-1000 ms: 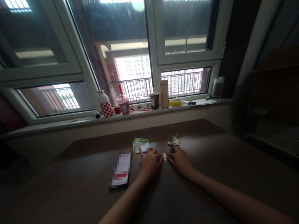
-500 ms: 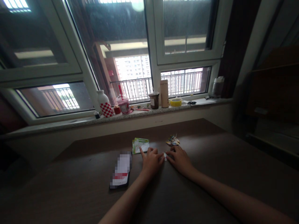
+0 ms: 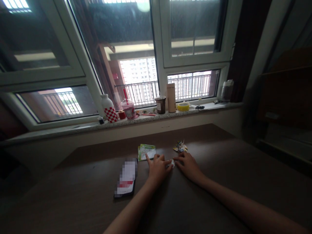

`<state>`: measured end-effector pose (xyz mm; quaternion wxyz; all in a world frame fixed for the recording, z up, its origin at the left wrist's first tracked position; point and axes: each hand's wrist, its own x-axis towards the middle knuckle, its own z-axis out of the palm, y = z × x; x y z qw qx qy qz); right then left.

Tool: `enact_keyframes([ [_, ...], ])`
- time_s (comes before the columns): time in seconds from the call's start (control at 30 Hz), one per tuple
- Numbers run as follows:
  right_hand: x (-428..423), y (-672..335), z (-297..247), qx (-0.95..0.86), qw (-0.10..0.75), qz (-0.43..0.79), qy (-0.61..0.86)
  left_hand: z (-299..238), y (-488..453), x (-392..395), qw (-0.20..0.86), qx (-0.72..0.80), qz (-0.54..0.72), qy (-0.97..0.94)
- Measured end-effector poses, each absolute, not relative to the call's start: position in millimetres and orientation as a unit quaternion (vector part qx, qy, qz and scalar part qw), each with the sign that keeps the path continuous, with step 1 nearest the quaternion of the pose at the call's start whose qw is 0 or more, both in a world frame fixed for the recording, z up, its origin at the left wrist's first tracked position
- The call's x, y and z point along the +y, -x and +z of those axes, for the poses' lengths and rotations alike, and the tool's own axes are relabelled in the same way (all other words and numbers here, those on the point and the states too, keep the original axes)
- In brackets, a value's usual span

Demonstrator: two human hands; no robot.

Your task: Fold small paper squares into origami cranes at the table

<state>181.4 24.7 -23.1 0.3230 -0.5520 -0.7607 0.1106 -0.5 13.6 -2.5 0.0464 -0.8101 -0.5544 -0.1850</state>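
Note:
Both my hands meet over a small white piece of paper (image 3: 173, 163) on the brown table. My left hand (image 3: 158, 168) pinches its left side between thumb and index finger, with the little finger stretched out to the left. My right hand (image 3: 189, 166) is curled, its thumb and index fingertips drawn together at the paper's right edge. The fingers partly cover the paper, and its fine shape is too small to make out. Just beyond the right hand lies a small heap of colourful folded paper bits (image 3: 180, 147). Green-and-white packets (image 3: 147, 151) lie beyond the left hand.
A phone (image 3: 126, 178) with a blurred screen lies left of the left forearm. Along the windowsill (image 3: 143, 120) stand a checkered bottle (image 3: 110, 112), a pink drink cup (image 3: 128, 109), a brown drink cup (image 3: 160, 104), a tan flask (image 3: 171, 98) and a yellow tape roll (image 3: 183, 107).
The fingertips have shifted slightly on the white paper, and a little more of it shows between the hands. The phone, packets and paper heap stay in place.

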Motion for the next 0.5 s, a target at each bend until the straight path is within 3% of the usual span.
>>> enact_keyframes([
  [0.17,24.3,-188.4,-25.3,-0.756,0.377,0.145,0.515,-0.7,0.2,12.7,0.049,-0.554,-0.178,0.812],
  [0.5,20.8,-193.3,-25.9,-0.786,0.364,0.147,0.477,-1.4,0.5,13.4,0.037,-0.56,-0.181,0.808],
])
